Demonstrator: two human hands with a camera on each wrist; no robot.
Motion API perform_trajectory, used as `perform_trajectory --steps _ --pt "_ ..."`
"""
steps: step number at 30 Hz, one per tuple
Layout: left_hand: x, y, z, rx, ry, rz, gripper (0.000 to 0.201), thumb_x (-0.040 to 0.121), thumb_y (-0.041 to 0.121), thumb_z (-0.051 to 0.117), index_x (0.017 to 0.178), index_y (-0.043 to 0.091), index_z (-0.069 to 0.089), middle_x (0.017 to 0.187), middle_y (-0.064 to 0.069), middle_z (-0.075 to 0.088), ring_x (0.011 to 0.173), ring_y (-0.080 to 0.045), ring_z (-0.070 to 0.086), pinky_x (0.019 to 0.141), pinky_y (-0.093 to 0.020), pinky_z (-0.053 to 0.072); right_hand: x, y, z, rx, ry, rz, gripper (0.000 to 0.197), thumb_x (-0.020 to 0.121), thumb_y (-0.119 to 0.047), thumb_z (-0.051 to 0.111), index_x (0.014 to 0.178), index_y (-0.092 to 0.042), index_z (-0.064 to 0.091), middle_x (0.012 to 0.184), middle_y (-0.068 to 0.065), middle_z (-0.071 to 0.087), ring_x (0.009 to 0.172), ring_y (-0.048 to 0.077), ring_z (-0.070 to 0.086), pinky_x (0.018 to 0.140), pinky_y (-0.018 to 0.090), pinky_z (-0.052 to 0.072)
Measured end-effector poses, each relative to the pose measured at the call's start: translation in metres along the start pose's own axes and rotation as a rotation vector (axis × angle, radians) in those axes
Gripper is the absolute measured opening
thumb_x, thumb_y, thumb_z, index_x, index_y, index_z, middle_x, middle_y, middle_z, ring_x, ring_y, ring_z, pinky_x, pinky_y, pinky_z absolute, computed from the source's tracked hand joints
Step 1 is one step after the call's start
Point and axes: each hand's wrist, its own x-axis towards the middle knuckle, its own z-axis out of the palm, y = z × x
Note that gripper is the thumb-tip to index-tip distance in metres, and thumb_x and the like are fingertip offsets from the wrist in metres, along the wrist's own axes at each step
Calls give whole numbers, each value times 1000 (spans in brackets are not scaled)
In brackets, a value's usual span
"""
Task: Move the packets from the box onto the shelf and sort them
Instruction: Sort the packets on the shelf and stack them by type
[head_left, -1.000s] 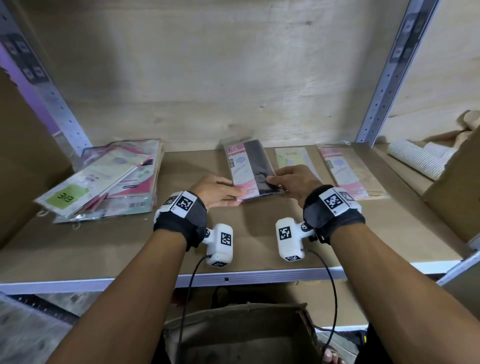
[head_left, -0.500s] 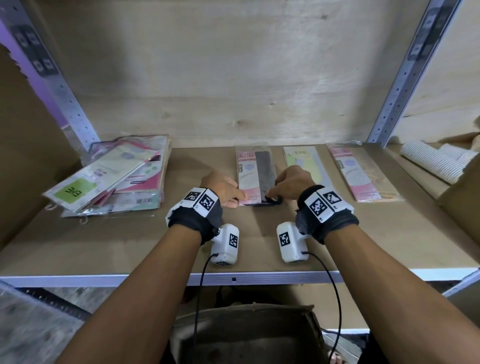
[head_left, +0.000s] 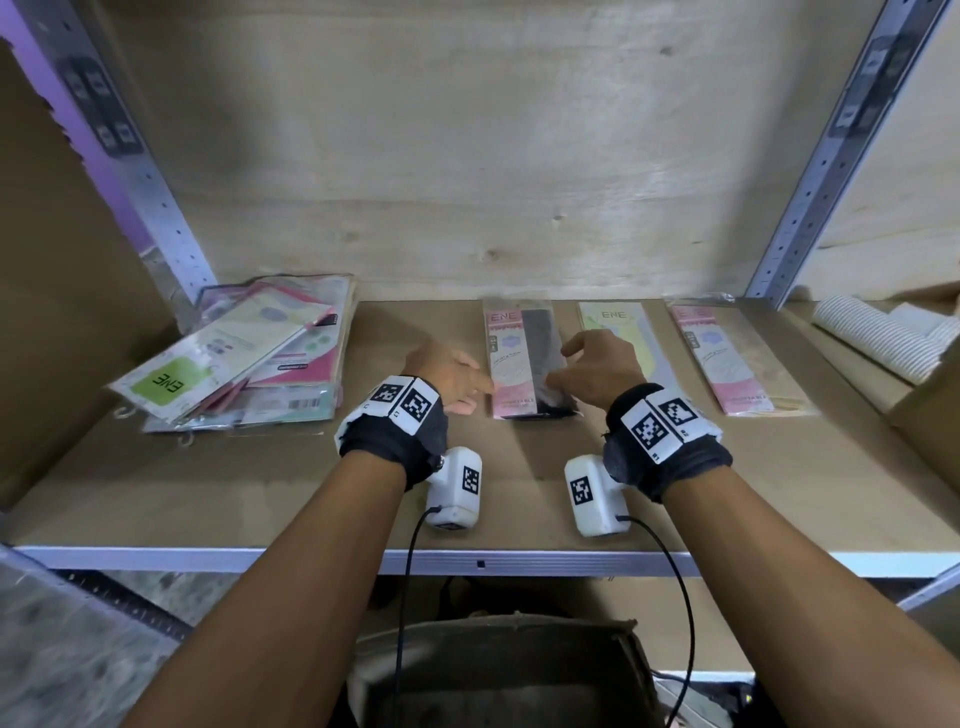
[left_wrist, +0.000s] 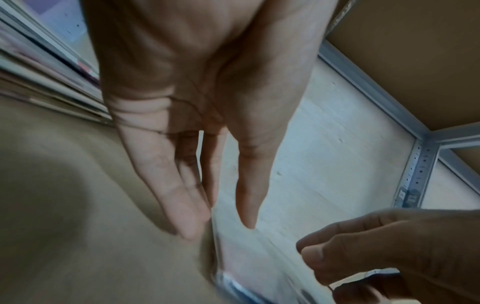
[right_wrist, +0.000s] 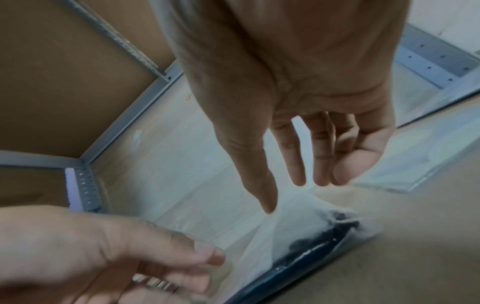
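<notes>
Plywood backs a brown shelf (head_left: 291, 499) framed by perforated metal uprights, and three packets lie flat in a row toward its rear. Nearest the middle is the pink-and-black packet (head_left: 524, 358), with the left hand (head_left: 447, 379) just beside its left edge and the right hand (head_left: 602, 371) above its right edge. From the left wrist view the left hand's fingers (left_wrist: 179, 205) reach out nearly straight, tips at the packet's edge, gripping nothing. On the right hand the fingers (right_wrist: 296, 156) hang loosely spread over the packet, clear of it and holding nothing. Right of this packet lie a yellow-green packet (head_left: 618, 322) and, further right, a pink packet (head_left: 727, 364), each apart from the next. A loose pile of packets (head_left: 244, 358) sits at the shelf's left end, and a cardboard box (head_left: 498, 670) stands below the shelf's front edge.
</notes>
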Motion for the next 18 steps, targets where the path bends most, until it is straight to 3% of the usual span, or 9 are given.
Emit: perform_trajectory --steps 3,6,7,10,13,16,18 --pt "2 -1 -28 -40 93 46 25 85 10 76 107 6 65 87 -11 66 75 -19 65 78 -32 59 -4 -18 1 94 41 -115 31 83 -24 75 112 -14 68 105 3 67 100 19 62 86 26 48" --pt "1 -6 -67 -61 248 111 17 85 8 75 100 2 71 66 -6 64 59 -15 60 63 -27 56 -4 -44 16 186 -74 -170 7 86 -20 72 92 -20 69 87 -1 67 81 14 64 76 25 51" --pt "-1 -9 -81 -43 319 129 16 82 11 76 96 4 75 65 -4 67 59 -16 64 64 -26 59 -3 -56 24 225 -132 -169 3 86 -18 71 87 -19 68 81 0 67 73 14 64 67 24 51" --pt "-11 -20 -123 -2 457 145 13 77 18 74 86 10 78 78 -10 77 80 -25 75 80 -42 62 0 -94 58 386 -293 -98 6 90 -15 68 90 -11 64 73 7 66 57 18 63 49 24 51" --pt "-20 -34 -164 54 530 163 14 78 21 68 81 12 77 82 -6 77 82 -26 74 83 -40 61 4 -137 95 449 -415 -51 25 89 -26 70 94 -5 58 74 12 59 64 27 60 62 36 55" --pt "-26 -50 -198 6 579 174 11 82 17 68 78 11 76 76 -9 76 62 -24 71 73 -36 62 10 -176 126 456 -482 -17 40 84 -44 73 87 -9 54 69 9 52 60 23 55 64 39 53" --pt "-29 -59 -215 -29 585 155 13 82 14 69 69 14 73 71 -7 75 54 -23 67 73 -39 63 13 -192 146 405 -495 -24 57 77 -56 76 107 -11 56 89 8 54 77 23 55 77 42 54"
